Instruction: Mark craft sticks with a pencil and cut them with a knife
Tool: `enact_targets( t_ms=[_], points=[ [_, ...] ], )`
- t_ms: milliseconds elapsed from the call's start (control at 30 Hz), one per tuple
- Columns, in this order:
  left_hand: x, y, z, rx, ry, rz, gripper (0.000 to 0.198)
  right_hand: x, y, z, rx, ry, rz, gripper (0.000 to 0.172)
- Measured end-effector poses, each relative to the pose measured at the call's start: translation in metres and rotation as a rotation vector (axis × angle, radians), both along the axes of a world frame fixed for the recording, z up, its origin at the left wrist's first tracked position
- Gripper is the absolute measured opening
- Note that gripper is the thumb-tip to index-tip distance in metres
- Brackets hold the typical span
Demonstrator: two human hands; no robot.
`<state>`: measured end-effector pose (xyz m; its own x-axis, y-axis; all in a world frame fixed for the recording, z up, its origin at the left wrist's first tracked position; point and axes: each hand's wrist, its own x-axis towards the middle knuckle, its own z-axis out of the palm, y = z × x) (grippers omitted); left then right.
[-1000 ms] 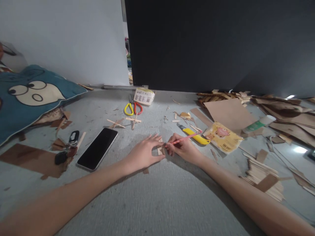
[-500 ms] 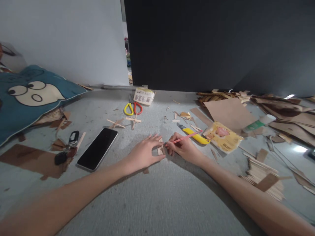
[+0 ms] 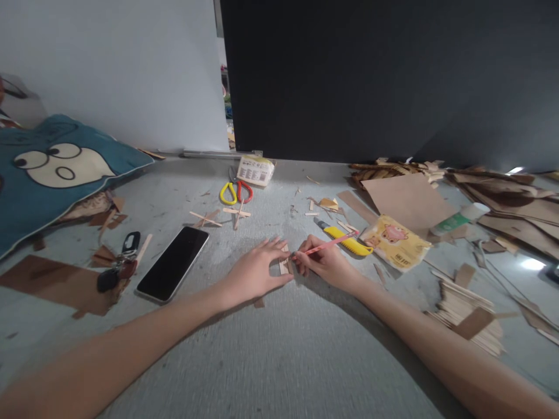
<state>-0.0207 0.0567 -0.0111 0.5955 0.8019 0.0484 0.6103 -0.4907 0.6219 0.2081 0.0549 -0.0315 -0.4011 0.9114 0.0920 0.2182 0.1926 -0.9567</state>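
Blue cushion (image 3: 56, 160), printed with a cartoon face, left of and beyond the phone; cut off by the picture's left edge. Keys (image 3: 109, 278), dark, bunched on brown card scraps just left of the phone; individual parts hard to make out. Phone (image 3: 174, 263), face up, screen dark. Crossed wooden sticks (image 3: 238, 214), beyond the phone and to its right. Scissors (image 3: 227, 194), one yellow handle, one red, farther beyond; blades partly hidden by a white printed packet (image 3: 255, 171), contents not visible. Left hand (image 3: 257, 267), right of the phone, fingers loosely spread, thumb well apart from forefinger, around a small wooden piece (image 3: 284, 265); this lies right of the phone, long axis running away from the person, far end partly covered. Right hand (image 3: 323, 263), farther right of the phone, fingers closed in a writing grip on a pink pencil (image 3: 335, 241); tip end leftward toward the wooden piece, hidden among the fingertips, long axis slanting up to the right. Yellow cutter (image 3: 351, 244), right of the phone, behind the right hand. Yellow packet (image 3: 397, 244), farther right, contents not visible. Wooden sticks in a stack (image 3: 469, 302), far right of the phone, partly under card. Glue stick (image 3: 458, 220), capped white, beyond the stack; contents not visible.
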Motion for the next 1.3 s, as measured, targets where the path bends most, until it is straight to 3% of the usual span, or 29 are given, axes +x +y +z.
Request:
enact_targets(
  t_ms=[1300],
  points=[
    [0.0,-0.0008,-0.0002,0.002,-0.013,0.001,0.046,0.0004,-0.0017,0.0037,0.014,0.011,-0.01,0.046]
  ],
)
